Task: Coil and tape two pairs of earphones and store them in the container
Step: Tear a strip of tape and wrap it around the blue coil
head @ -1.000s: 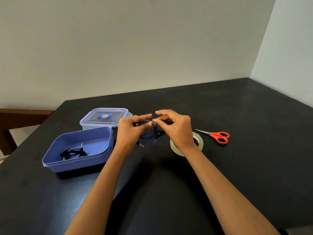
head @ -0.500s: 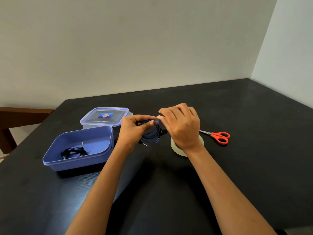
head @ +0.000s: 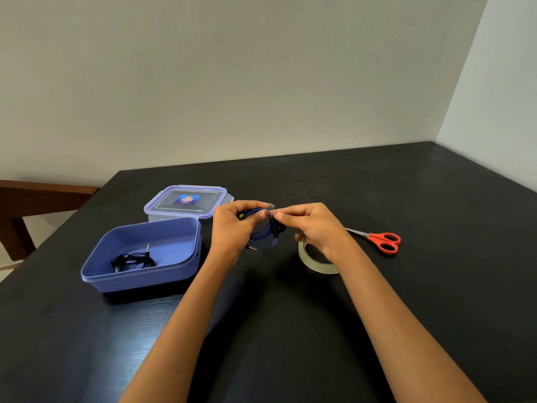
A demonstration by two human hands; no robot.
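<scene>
1. Hands meet at frame centre: left hand [head: 232, 225] pinches the blue coil [head: 263, 235]; right hand [head: 312, 228] pinches tape onto it.
2. Black pair [head: 132, 260] lies in the tub [head: 139, 274], lower left.
3. Next, probably: press tape shut, drop coil in.

A black desk [head: 377, 301] fills the near scene — plain pale walls [head: 232, 82] meet far right (one corner), brown wooden chair [head: 35, 205] left.

Blue earphones [head: 263, 235], black earphones [head: 132, 260] inside blue container [head: 139, 279], red scissors [head: 385, 242] right of clear tape [head: 315, 261], black desk [head: 406, 199].
</scene>
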